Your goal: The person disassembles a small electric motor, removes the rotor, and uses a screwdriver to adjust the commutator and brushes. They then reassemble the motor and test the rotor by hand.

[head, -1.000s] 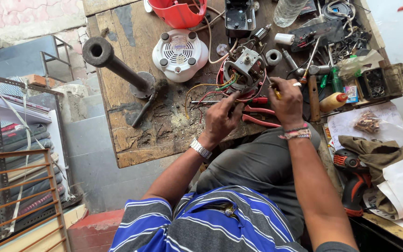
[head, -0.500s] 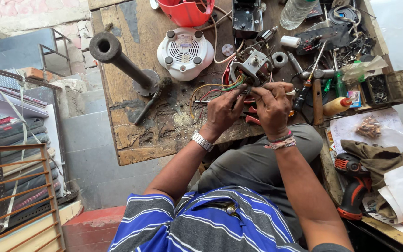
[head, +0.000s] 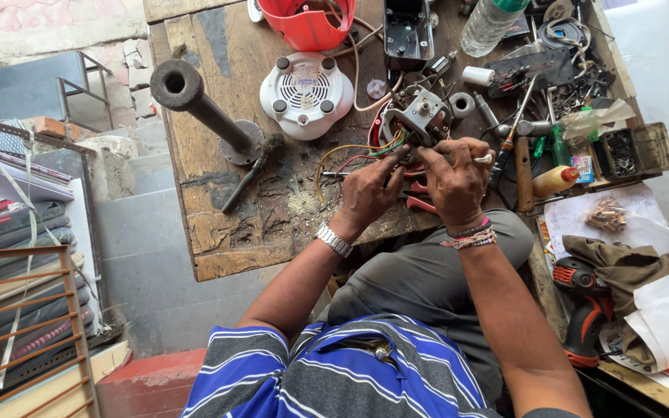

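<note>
Fingers of both hands are pinched in tight at the coloured wires point(head: 365, 151) trailing from the small grey motor point(head: 420, 116), which sits on the worn wooden workbench point(head: 218, 224) just beyond the knuckles. Left hand point(head: 369, 193), watch on its wrist, grips the wire bundle from the left; right hand point(head: 454, 182), ring and beaded bands showing, is closed at the motor's near edge, though what its fingertips hold is hidden. Red-handled pliers point(head: 420, 203) lie beneath the hands, a white round fan housing point(head: 306, 93) sits further back, and a yellow glue bottle point(head: 555, 180) lies to the right.
</note>
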`<action>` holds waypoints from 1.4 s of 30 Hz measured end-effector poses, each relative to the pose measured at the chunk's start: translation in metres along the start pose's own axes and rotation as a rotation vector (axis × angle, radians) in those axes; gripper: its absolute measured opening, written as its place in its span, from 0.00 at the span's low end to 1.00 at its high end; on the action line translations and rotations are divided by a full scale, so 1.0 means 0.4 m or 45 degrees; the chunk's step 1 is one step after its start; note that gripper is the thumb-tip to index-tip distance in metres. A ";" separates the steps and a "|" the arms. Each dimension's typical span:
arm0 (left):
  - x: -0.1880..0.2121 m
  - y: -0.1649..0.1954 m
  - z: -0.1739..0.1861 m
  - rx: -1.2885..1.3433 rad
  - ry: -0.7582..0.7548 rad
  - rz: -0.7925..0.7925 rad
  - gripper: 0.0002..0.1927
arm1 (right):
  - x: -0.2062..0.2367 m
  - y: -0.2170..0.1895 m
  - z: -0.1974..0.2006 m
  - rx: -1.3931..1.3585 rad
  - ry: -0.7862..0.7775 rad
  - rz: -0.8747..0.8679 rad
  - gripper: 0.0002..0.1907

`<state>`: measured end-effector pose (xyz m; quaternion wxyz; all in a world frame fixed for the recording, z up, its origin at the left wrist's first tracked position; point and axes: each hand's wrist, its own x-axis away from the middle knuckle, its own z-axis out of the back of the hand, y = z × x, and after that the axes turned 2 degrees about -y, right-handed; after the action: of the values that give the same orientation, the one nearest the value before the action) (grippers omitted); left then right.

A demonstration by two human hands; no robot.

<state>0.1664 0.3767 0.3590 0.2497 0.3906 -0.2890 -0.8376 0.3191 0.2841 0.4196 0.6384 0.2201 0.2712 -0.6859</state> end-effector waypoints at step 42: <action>-0.115 0.109 -0.059 0.500 0.077 0.305 0.12 | 0.117 0.097 0.009 -0.451 0.143 -0.562 0.10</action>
<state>0.2200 0.3686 0.3998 0.2751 0.4196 -0.4832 -0.7175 0.3538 0.2448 0.3883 0.4861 0.0784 0.4628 -0.7371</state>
